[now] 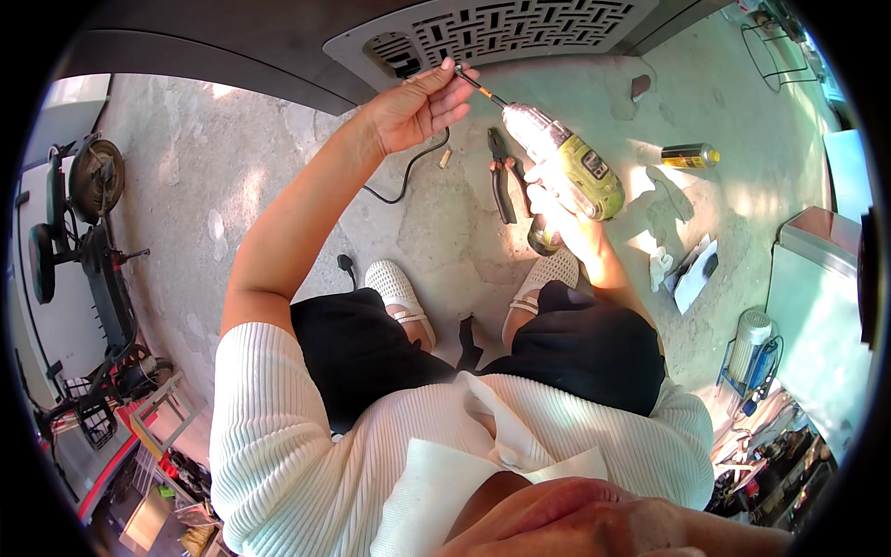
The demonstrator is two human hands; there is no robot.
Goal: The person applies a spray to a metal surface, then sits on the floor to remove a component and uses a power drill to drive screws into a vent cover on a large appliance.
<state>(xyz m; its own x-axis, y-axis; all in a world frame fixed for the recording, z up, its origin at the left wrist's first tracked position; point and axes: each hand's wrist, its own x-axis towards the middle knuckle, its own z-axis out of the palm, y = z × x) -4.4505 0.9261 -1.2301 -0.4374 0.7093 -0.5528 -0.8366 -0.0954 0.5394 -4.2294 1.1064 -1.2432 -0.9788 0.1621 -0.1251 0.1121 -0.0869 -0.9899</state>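
Note:
My right hand (568,218) grips a green and silver cordless drill (568,160), its bit pointing up-left. My left hand (419,105) pinches the tip of the drill bit (481,88) between thumb and fingers, just below a white perforated panel (501,32) lying on the concrete. Pliers with dark handles (502,176) lie on the ground between my hands, next to a small pale plug (445,158). I am crouched, with both feet in white shoes under me.
A black cable (408,176) runs under my left hand. A yellow spray can (689,156) lies at the right, with white scraps (694,271) nearer me. A scooter (88,241) stands at the left; a blue and white machine (750,357) and a grey box (817,316) at the right.

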